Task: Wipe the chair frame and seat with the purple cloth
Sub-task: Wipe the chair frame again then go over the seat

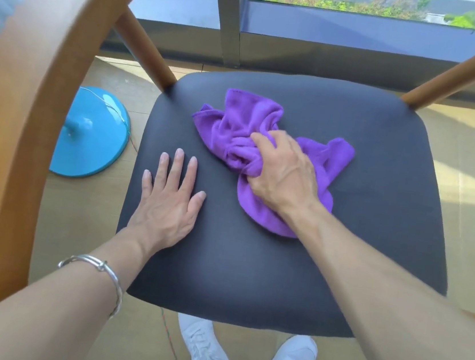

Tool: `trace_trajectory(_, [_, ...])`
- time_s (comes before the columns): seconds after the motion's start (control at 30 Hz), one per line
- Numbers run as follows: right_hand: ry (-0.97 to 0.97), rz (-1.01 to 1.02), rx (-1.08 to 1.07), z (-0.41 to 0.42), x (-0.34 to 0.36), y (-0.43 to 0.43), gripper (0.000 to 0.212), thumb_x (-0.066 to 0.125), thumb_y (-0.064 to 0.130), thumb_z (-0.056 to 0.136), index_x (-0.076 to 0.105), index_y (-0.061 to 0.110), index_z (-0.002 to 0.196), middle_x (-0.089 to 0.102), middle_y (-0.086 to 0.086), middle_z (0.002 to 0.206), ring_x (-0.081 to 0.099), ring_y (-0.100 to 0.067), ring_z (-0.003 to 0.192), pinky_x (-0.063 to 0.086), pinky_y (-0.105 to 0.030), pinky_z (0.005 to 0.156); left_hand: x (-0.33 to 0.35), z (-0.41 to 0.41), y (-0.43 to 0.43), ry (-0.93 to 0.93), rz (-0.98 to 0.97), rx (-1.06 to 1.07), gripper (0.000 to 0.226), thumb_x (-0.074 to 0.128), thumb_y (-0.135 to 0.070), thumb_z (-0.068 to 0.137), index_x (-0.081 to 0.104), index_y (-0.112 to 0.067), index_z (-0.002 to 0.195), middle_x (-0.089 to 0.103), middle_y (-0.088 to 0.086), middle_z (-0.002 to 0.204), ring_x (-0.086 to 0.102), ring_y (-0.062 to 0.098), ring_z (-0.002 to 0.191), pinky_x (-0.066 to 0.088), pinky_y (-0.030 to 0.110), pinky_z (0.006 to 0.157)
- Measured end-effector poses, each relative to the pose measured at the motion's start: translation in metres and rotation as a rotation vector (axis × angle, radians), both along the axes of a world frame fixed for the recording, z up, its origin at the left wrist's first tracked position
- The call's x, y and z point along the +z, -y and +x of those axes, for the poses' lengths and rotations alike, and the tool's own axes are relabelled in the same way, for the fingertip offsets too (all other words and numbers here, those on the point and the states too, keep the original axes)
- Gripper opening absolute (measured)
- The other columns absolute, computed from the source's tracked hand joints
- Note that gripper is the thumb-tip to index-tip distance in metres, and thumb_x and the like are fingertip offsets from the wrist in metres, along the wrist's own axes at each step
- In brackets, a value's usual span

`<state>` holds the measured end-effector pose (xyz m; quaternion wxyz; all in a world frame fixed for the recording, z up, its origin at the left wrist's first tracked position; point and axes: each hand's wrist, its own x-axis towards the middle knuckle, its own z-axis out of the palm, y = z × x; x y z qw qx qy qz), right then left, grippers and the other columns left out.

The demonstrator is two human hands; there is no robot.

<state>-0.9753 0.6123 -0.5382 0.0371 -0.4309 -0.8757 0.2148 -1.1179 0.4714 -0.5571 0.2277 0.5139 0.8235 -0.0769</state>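
The chair's dark seat (363, 195) fills the middle of the view, ringed by its curved wooden frame (31, 94). A crumpled purple cloth (236, 129) lies on the seat's far middle. My right hand (285, 173) grips a bunch of the cloth and presses it onto the seat. My left hand (168, 198) rests flat on the seat's left part, fingers straight and spread, a silver bangle on its wrist.
A blue round lamp or fan base (94, 138) stands on the wooden floor left of the seat, with a thin wire running past it. A low window wall (335, 57) stands just behind the chair. My white shoes (238, 356) are under the seat's near edge.
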Motion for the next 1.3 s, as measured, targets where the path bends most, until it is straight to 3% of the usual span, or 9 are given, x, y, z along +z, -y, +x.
trace_trajectory(0.13, [0.023,0.041,-0.161,0.053,-0.001,-0.055,0.042,0.064,0.030,0.079,0.058,0.019,0.119,0.054,-0.013,0.116,0.054,-0.036,0.106,0.048,-0.044,0.085,-0.001,0.004,0.000,-0.024,-0.010,0.012,0.063,0.017,-0.042,0.098,-0.011,-0.018,0.149,-0.020,0.005,0.156,-0.020,0.027,0.142,-0.004,0.051,0.114])
trace_trajectory(0.3, [0.051,-0.023,-0.418,0.142,0.007,-0.066,0.043,0.062,0.042,0.083,0.056,0.029,0.124,0.054,-0.006,0.122,0.054,-0.030,0.111,0.041,-0.035,0.085,0.000,0.005,0.001,-0.021,0.000,0.020,0.063,0.016,-0.043,0.097,-0.010,-0.018,0.149,-0.019,0.005,0.156,-0.020,0.027,0.142,-0.004,0.051,0.114])
trace_trajectory(0.43, [0.021,-0.060,-0.425,0.166,0.005,-0.044,0.041,0.065,0.046,0.081,0.059,0.033,0.119,0.057,0.001,0.119,0.054,-0.021,0.111,0.041,-0.034,0.086,-0.001,0.008,-0.001,-0.046,-0.025,0.025,0.063,0.013,-0.044,0.097,-0.012,-0.018,0.148,-0.021,0.005,0.156,-0.021,0.027,0.142,-0.005,0.051,0.114])
trace_trajectory(0.6, [-0.025,-0.144,-0.448,0.140,-0.007,-0.027,0.043,0.058,0.057,0.076,0.059,0.029,0.108,0.060,0.008,0.105,0.057,-0.016,0.096,0.046,-0.033,0.079,-0.003,0.010,-0.001,-0.015,0.025,0.042,0.064,0.020,-0.042,0.097,-0.004,-0.015,0.150,-0.016,0.007,0.157,-0.020,0.028,0.142,-0.007,0.052,0.113])
trace_trajectory(0.7, [-0.108,-0.172,-0.383,0.092,-0.007,-0.013,0.044,0.061,0.050,0.074,0.060,0.029,0.113,0.061,0.005,0.110,0.057,-0.017,0.102,0.047,-0.033,0.084,-0.003,0.010,-0.001,-0.016,0.005,0.028,0.067,0.019,-0.046,0.096,-0.008,-0.014,0.149,-0.020,0.008,0.156,-0.022,0.028,0.141,-0.007,0.053,0.113])
trace_trajectory(0.8, [-0.165,-0.220,-0.183,0.022,-0.001,0.021,0.049,0.068,0.033,0.075,0.059,0.024,0.122,0.058,-0.003,0.122,0.052,-0.024,0.115,0.042,-0.038,0.095,-0.005,0.007,-0.001,-0.019,-0.008,0.008,0.070,0.008,-0.053,0.094,-0.012,-0.015,0.148,-0.022,0.008,0.155,-0.023,0.029,0.141,-0.006,0.053,0.112])
trace_trajectory(0.93, [-0.178,-0.261,-0.076,-0.042,0.002,0.062,0.052,0.067,0.033,0.078,0.055,0.019,0.127,0.053,-0.007,0.126,0.045,-0.027,0.123,0.034,-0.049,0.103,-0.005,-0.009,0.005,0.043,0.003,-0.125,0.081,-0.004,-0.053,0.074,-0.012,-0.020,0.148,-0.016,0.007,0.157,-0.018,0.033,0.142,-0.001,0.055,0.112])
trace_trajectory(1.13, [-0.159,-0.207,0.054,-0.016,0.000,0.062,0.051,0.071,0.030,0.073,0.060,0.016,0.121,0.057,-0.008,0.119,0.054,-0.031,0.112,0.043,-0.047,0.093,0.006,-0.020,0.007,0.093,0.013,-0.180,0.080,0.000,-0.048,0.075,0.003,-0.021,0.150,0.001,0.006,0.157,-0.006,0.031,0.143,0.010,0.055,0.112])
trace_trajectory(1.3, [-0.123,-0.172,0.002,0.033,0.008,0.042,0.046,0.071,0.033,0.072,0.064,0.017,0.114,0.061,-0.005,0.114,0.058,-0.028,0.108,0.049,-0.045,0.087,0.018,-0.021,0.004,0.063,-0.093,-0.185,0.077,0.019,-0.045,0.083,-0.007,-0.016,0.149,-0.016,0.004,0.157,-0.011,0.027,0.144,0.010,0.048,0.114])
